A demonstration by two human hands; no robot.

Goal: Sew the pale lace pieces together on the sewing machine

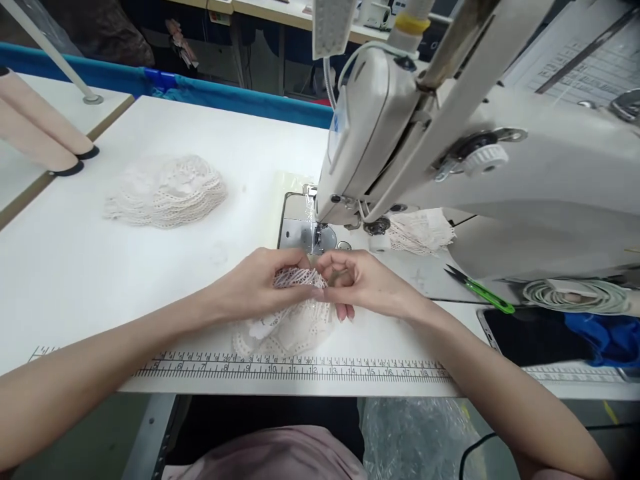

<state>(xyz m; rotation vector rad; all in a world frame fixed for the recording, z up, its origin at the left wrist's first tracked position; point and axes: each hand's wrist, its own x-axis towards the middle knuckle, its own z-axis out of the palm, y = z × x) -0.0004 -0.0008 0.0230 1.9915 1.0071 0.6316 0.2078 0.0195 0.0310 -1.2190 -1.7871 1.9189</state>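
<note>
Head view: the left hand [255, 283] pinches gathered lace [300, 323] between thumb and fingers, near side of the needle plate [294, 229], apparently keeping folds together; right hand [363, 283] half-curled at its right edge, grip unclear.

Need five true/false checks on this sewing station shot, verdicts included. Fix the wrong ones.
1. The left hand holds gathered lace. True.
2. The green snips lie in the picture to the right of the right hand. True.
3. The right hand is gripping the green snips. False: it is at the gathered lace.
4. A lace stack lies on the tabletop, left of the sewing machine. True.
5. The ruler runs along the tabletop's far edge. False: the ruler runs along the near edge.
</note>
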